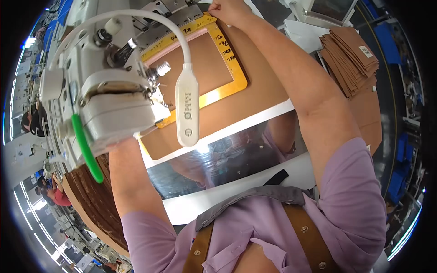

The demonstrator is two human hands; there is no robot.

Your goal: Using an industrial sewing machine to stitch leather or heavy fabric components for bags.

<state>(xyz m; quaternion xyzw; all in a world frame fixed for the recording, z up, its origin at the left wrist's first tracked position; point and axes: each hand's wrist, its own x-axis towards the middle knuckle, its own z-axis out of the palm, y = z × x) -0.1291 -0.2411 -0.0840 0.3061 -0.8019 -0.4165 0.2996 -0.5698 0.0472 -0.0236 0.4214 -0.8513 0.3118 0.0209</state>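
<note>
A yellow rectangular frame (239,81) with handwritten marks lies on a brown sheet (264,77) beside the sewing machine's metal bed. My right hand (231,12) reaches to the frame's far right corner. Its fingers are curled together at the top edge of the view, and whatever they pinch cannot be made out. My left forearm goes behind the white sewing machine head (120,116), which hides my left hand. A white lamp (187,107) on a bendy neck hangs over the frame's near left part.
Stacked brown pieces (348,57) lie at the right, under a white machine part (325,11). More dark brown pieces (93,195) are piled at the left. A shiny metal plate (227,154) lies nearest me. A green strip (86,148) sticks out from the machine head.
</note>
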